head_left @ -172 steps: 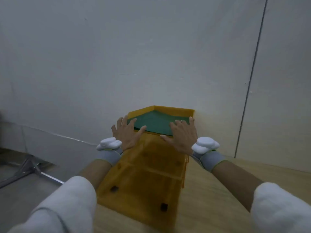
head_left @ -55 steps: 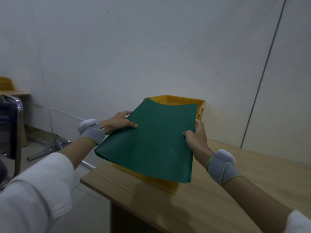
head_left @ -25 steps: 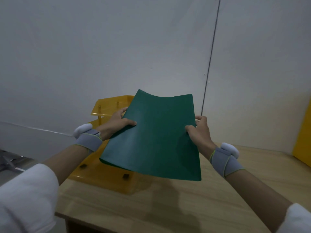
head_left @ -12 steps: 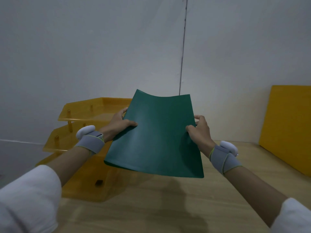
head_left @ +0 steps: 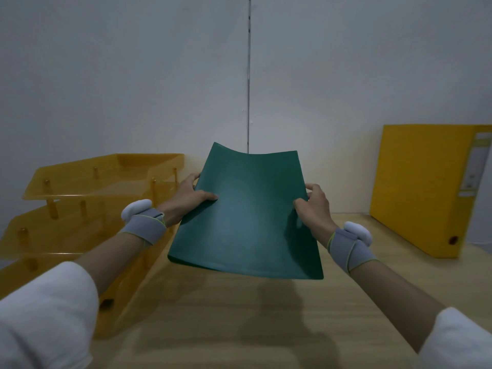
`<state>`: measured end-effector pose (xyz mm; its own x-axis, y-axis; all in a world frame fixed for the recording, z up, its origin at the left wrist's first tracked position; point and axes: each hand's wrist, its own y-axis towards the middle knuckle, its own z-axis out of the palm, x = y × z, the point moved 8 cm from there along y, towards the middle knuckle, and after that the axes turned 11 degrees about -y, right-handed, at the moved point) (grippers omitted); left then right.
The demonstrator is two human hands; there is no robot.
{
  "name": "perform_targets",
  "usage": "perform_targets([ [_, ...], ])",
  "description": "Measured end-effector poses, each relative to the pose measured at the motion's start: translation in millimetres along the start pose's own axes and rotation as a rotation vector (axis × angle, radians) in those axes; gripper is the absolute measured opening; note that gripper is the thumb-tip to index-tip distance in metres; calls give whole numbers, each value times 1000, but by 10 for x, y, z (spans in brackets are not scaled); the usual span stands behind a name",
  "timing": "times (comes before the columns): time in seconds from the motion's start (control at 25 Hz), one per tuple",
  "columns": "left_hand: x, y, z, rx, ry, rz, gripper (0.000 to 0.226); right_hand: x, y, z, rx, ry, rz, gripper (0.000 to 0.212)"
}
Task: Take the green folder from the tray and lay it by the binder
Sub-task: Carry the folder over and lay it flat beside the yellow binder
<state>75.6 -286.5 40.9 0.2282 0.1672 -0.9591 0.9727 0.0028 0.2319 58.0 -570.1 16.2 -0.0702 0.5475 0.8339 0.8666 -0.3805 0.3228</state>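
The green folder [head_left: 247, 214] hangs in the air above the wooden table [head_left: 266, 328], sagging a little across its width. My left hand [head_left: 187, 199] grips its left edge, thumb on top. On the opposite edge my right hand [head_left: 314, 206] holds it the same way. The stacked orange tray [head_left: 80, 209] stands at the left, its top tier holding nothing I can see. A yellow binder [head_left: 426, 187] stands upright against the wall at the right, about a folder's width from my right hand.
A white wall with a vertical seam [head_left: 248, 75] closes the back of the table. Bare wood lies between the tray and the binder, under and in front of the folder.
The folder has come out of the top tray and travelled right in both hands. My view has swung right, so the tray sits further left and the binder has come fully into sight.
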Motion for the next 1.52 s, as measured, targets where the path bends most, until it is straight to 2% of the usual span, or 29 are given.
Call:
perform_targets([
  [0.76, 292, 381, 1385, 147, -52, -9, 69, -937, 361, -664, -93, -144, 120, 57],
  [1.08, 526, 506, 1914, 225, -62, -79, 67, -1325, 477, -867, -133, -203, 155, 56],
  [1.52, 847, 659, 2516, 254, 41, -124, 86, -1876, 684, -1119, -192, -243, 182, 44],
])
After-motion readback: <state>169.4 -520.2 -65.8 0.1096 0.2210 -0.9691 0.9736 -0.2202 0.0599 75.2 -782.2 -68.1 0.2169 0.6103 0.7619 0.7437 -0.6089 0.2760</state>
